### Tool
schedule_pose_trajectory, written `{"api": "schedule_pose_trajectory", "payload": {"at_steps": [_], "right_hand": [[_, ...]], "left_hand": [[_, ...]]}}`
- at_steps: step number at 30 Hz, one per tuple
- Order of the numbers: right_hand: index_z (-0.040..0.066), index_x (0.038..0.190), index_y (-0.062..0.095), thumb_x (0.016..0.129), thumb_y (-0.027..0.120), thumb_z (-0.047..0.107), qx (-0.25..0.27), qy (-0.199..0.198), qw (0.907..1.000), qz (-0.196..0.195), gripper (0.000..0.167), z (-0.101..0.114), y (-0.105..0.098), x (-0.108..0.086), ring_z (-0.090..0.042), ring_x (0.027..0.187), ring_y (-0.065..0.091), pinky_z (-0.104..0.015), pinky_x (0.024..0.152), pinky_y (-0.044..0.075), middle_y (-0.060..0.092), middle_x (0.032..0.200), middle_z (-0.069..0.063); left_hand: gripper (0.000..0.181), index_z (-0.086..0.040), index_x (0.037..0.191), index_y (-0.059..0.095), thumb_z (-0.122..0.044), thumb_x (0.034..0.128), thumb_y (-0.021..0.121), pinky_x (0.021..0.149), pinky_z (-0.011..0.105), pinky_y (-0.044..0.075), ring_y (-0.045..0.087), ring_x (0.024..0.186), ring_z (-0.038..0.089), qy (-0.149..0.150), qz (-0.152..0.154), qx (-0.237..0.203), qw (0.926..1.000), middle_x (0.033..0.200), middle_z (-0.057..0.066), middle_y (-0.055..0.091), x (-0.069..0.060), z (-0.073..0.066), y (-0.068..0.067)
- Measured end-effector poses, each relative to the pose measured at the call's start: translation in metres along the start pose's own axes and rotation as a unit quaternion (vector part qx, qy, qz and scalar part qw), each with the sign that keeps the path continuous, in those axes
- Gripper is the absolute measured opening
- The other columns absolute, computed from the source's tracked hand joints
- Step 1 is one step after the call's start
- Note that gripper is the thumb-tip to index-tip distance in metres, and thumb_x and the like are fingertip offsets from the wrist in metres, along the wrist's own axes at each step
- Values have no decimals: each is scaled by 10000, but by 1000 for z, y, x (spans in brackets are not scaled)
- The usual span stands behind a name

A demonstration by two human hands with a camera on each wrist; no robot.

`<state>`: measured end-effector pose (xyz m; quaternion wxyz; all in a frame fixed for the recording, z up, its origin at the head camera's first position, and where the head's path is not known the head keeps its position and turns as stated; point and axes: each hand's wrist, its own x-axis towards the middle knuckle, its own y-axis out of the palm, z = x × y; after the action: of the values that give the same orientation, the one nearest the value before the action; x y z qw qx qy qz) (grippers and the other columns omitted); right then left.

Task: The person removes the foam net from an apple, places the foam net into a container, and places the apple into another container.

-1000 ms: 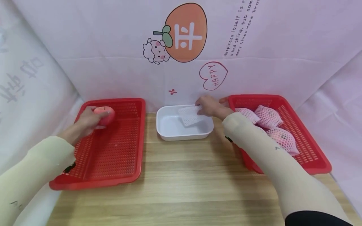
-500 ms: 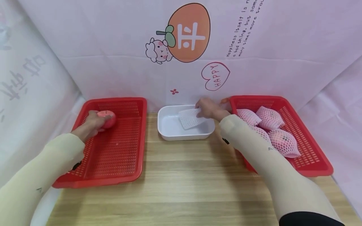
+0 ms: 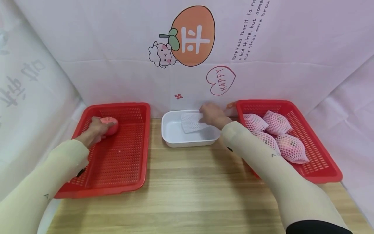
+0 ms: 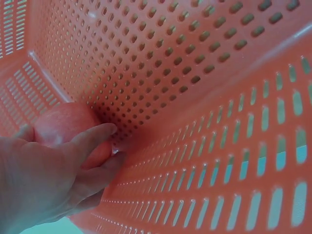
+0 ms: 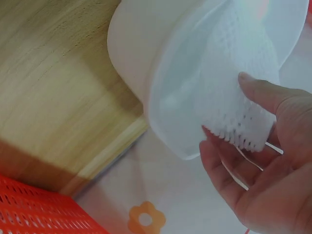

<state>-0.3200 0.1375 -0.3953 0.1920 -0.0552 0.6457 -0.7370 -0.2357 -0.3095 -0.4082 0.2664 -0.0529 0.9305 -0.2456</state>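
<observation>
My left hand (image 3: pixel 95 130) grips a red apple (image 3: pixel 112 126) at the far left part of the left red basket (image 3: pixel 125 159). In the left wrist view, thumb and fingers curl round the apple (image 4: pixel 63 122) low in the basket, near its perforated wall. My right hand (image 3: pixel 214 114) is over the right end of a white tray (image 3: pixel 175 143). It holds one end of a white foam net sleeve (image 3: pixel 191 123) between thumb and fingers, as the right wrist view shows; the rest of the sleeve (image 5: pixel 239 73) lies in the tray.
At the right, a red basket (image 3: pixel 324 162) holds several fruits in foam nets (image 3: pixel 292 148). The wooden table (image 3: pixel 181 182) runs in front of the tray. A printed white cloth (image 3: pixel 122 78) hangs behind the tray and baskets.
My left hand has lowered the apple further into the left basket. My right hand has shifted slightly left, and the foam sleeve now lies lower and flatter in the tray.
</observation>
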Motion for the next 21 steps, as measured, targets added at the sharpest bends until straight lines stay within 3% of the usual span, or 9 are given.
{"api": "schedule_pose_trajectory", "payload": {"at_steps": [6,14,16,18,21], "right_hand": [[82,1204,712,917,845,251,-765,-23,9970,-64,359,4,2,-3,-305,1050,570,-464,956,525,666,1127,-114],[81,1172,701,904,847,275,-1051,62,9943,-139,362,10,-3,-4,-326,1041,575,-492,942,546,660,1108,-129],[80,1179,702,905,844,275,-1048,30,9944,-147,365,10,-5,-5,-327,1044,575,-494,943,546,659,1111,-132],[80,1191,701,905,842,271,-1024,-14,9946,-159,371,9,-7,-6,-324,1045,574,-485,949,546,658,1113,-130],[86,1220,709,906,839,263,-978,-62,9951,-163,383,6,-10,-8,-312,1026,588,-463,939,555,666,1108,-121]], "left_hand": [[829,23,1616,-79,-307,1106,485,1047,507,506,408,1285,408,-70,-65,0,10000,1562,320,240,4,2,1],[824,60,1620,-52,-288,1101,486,1194,609,391,361,1340,474,87,-141,432,9989,1531,355,281,-2,0,4],[764,117,1594,85,-265,1088,512,1121,559,470,424,1257,446,236,-245,713,9969,1443,346,368,-3,-1,4],[667,168,1509,267,-252,1071,546,951,477,550,485,1124,409,375,-362,1086,9927,1295,316,455,-5,-3,3],[544,188,1347,442,-243,1048,587,742,376,520,514,972,365,513,-497,1486,9863,1117,260,492,-6,-3,2]]}}
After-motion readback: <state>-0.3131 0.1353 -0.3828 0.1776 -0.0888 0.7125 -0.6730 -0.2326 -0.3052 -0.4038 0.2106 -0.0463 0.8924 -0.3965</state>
